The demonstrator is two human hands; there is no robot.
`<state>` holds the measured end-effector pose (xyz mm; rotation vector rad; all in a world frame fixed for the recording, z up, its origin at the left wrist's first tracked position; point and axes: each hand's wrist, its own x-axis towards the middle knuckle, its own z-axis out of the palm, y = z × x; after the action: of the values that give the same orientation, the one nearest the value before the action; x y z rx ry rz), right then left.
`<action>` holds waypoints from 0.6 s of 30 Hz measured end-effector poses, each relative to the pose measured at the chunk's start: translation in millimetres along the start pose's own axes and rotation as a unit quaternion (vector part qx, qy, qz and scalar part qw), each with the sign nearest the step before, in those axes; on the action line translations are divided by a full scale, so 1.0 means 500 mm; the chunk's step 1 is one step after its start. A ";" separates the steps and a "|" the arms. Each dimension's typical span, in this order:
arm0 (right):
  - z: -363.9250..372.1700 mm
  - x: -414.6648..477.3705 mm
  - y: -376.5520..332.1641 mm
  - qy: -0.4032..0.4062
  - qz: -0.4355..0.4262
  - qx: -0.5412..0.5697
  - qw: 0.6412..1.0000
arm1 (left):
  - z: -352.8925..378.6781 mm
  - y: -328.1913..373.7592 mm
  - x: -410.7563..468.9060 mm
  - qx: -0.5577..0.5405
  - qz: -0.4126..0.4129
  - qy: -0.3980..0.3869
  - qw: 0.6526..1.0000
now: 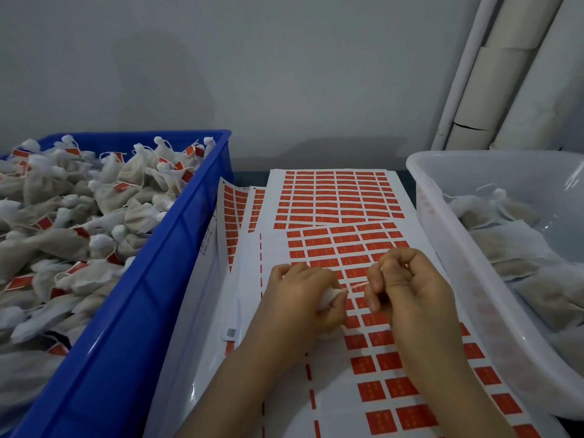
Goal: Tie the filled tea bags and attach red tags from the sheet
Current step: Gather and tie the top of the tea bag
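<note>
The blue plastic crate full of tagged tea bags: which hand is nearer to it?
Left. The left hand holds a white tea bag beside the blue plastic crate; the right hand is farther away, towards the translucent white tub.

A bright blue crate (177,235) on the left holds off-white tea bags (63,216) with red tags. In the middle, white sheets (335,197) carry a grid of red-orange tags. On the right, a translucent white tub (448,216) holds pale untagged bags (512,245).

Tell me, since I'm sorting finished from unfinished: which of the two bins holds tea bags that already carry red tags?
The blue bin on the left: its tea bags show red tags. The white bin on the right holds untagged ones.
</note>
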<state>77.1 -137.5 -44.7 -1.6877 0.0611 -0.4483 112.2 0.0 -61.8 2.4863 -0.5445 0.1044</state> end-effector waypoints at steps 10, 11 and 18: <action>0.030 -0.004 0.022 -0.067 -0.020 -0.208 0.976 | 0.007 0.001 -0.014 -0.128 0.013 0.018 0.991; 0.028 -0.003 0.021 -0.061 -0.028 -0.211 0.975 | 0.006 0.003 -0.016 -0.139 0.013 0.022 0.990; 0.017 0.004 0.033 -0.039 -0.055 -0.274 0.959 | -0.004 0.014 -0.005 -0.223 -0.046 0.042 0.973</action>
<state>84.9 -133.0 -61.0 -2.2615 0.0346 -0.4760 107.2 -3.6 -57.0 2.0537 -0.3684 0.0439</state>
